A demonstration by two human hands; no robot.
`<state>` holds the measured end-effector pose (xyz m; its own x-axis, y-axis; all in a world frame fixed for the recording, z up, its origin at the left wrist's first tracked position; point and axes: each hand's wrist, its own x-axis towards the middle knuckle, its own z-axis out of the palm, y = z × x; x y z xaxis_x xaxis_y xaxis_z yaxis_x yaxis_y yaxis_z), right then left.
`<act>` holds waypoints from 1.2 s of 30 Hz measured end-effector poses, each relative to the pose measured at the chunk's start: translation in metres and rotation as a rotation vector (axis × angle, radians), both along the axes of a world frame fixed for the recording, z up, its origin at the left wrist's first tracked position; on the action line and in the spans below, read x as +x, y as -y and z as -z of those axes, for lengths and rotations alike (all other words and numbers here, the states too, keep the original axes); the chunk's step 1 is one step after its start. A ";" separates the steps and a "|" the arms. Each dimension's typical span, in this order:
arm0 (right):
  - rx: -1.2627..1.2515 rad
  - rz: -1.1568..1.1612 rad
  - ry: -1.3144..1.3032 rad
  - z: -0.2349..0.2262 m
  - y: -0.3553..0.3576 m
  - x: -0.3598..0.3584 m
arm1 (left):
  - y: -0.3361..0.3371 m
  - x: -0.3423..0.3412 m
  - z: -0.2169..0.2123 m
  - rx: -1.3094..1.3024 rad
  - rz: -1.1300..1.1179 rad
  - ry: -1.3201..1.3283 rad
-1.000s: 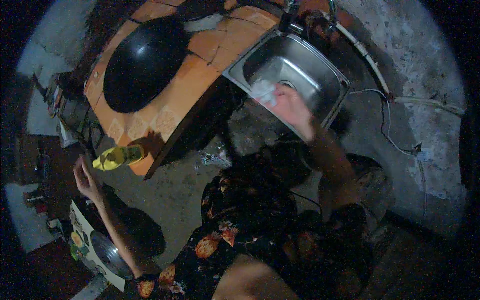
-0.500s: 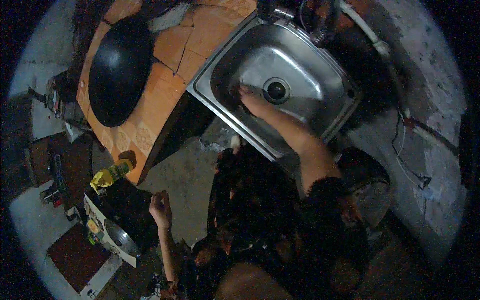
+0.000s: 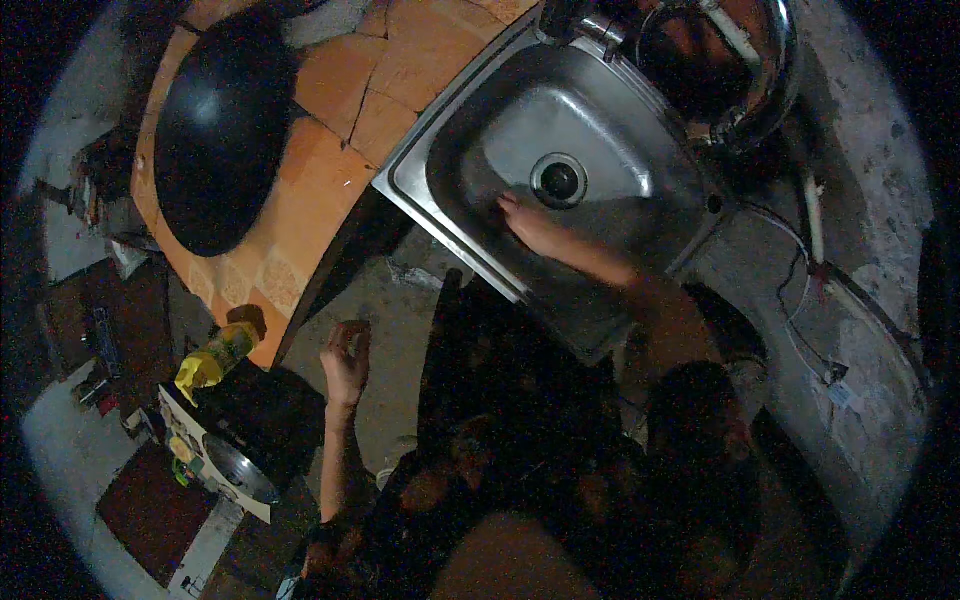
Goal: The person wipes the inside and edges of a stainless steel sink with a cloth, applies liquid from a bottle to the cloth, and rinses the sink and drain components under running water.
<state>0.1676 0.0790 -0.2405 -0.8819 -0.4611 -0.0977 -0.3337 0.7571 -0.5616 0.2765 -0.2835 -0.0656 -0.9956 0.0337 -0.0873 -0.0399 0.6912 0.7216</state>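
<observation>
My right hand [image 3: 540, 234] reaches down into a stainless steel sink [image 3: 455, 245]. It is at the near left part of the basin, close to the round drain [image 3: 558, 181]. Its fingers are dim and smeared, and whether they hold anything is hidden. My left hand [image 3: 345, 368] hangs in the air left of my body, above the floor. Its fingers are loosely bent, with a gap beside the thumb, and nothing shows in them. The tap [image 3: 600, 38] rises at the sink's far edge.
A large black wok-shaped pan [image 3: 225, 135] rests on the orange tiled counter [image 3: 330, 175] at the left. A yellow bottle [image 3: 220, 355] stands at the counter's near corner. Beyond it is a gas stove [image 3: 235, 460]. Pipes [image 3: 812, 215] run along the right wall.
My right hand has moved slightly right and nearer within the sink. My left hand has risen and shifted right, its fingers looser. The whole view has shifted a little.
</observation>
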 end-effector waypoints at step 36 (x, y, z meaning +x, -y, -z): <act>-0.224 0.068 0.025 0.023 0.045 -0.019 | -0.148 -0.184 0.028 -0.058 0.369 -0.651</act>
